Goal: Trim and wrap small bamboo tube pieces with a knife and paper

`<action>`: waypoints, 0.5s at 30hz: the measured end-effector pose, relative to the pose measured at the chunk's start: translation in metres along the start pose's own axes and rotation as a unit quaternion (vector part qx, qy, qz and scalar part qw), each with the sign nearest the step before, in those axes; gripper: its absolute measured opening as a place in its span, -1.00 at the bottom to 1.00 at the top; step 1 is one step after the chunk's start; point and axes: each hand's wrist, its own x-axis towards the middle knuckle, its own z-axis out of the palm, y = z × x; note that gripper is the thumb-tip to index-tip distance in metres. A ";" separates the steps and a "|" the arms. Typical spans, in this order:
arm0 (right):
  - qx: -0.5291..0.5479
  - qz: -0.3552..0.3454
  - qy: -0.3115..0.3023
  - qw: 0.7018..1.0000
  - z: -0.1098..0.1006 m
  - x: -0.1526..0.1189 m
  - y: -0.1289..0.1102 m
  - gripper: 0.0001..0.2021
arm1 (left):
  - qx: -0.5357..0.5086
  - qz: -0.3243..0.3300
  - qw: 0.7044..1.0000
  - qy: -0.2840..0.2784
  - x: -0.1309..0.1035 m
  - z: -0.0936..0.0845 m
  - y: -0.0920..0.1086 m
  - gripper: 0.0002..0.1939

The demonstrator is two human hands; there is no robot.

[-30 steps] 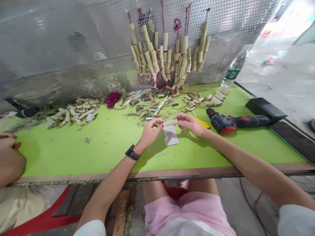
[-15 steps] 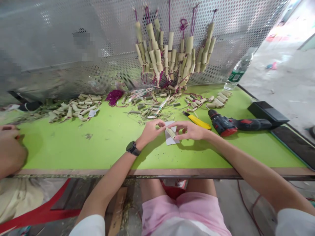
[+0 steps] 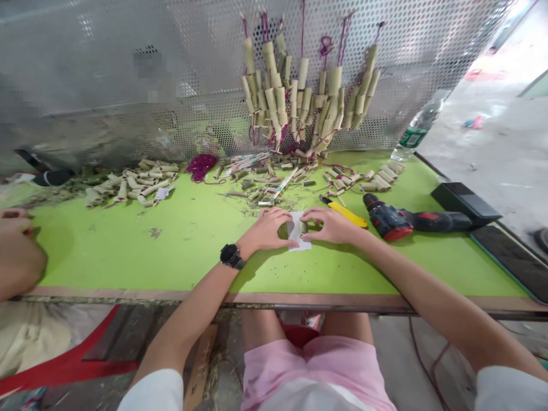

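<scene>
A small piece of white paper (image 3: 294, 233) lies on the green tabletop between my hands. On its right part stands or lies a short cut bamboo tube (image 3: 303, 228); which of the two is hard to tell. My right hand (image 3: 329, 225) grips this tube between thumb at the near end and fingers at the far end. My left hand (image 3: 270, 229) curves around the paper's left side, thumb and fingers well apart, their tips touching the paper's edges. A black watch (image 3: 232, 256) is on my left wrist.
A yellow utility knife (image 3: 347, 213) and a cordless drill (image 3: 387, 217) lie to the right. Bamboo offcuts (image 3: 141, 182), purple cord (image 3: 201, 167) and cotton swabs line the back. Strung bamboo pieces (image 3: 274, 91) hang on the mesh panel (image 3: 192, 68). Another person's hand (image 3: 17, 251) rests at far left.
My left fingers have spread from a near-pinch at the tube's upper end to the paper's left edges. The bamboo tube has turned from slanted to nearly straight, still in my right hand.
</scene>
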 end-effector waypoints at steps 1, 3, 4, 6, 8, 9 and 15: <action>-0.003 -0.007 0.006 1.000 0.003 0.000 0.002 -0.56 | -0.003 -0.005 1.000 -0.013 -0.001 0.000 -0.001 -0.29; -0.009 -0.019 0.017 1.000 0.009 0.001 0.004 -0.56 | -0.009 -0.009 0.999 -0.031 -0.001 -0.001 -0.003 -0.20; -0.011 -0.024 0.021 0.999 0.012 0.001 0.004 -0.56 | -0.012 -0.010 0.999 -0.036 -0.001 -0.001 -0.005 -0.18; -0.011 -0.035 0.024 0.999 0.015 0.001 0.004 -0.55 | -0.016 -0.014 0.999 -0.040 -0.001 -0.001 -0.007 -0.15; -0.002 -0.053 0.016 0.998 0.014 0.000 0.003 -0.55 | -0.024 -0.019 0.999 -0.043 -0.001 0.000 -0.008 -0.13; 0.007 -0.063 0.006 0.998 0.013 0.000 0.002 -0.55 | -0.028 -0.019 0.999 -0.043 -0.002 0.000 -0.008 -0.13; -0.016 -0.017 0.010 1.000 0.001 0.003 0.003 -0.54 | -0.040 -0.019 0.999 -0.031 -0.002 0.002 -0.008 -0.19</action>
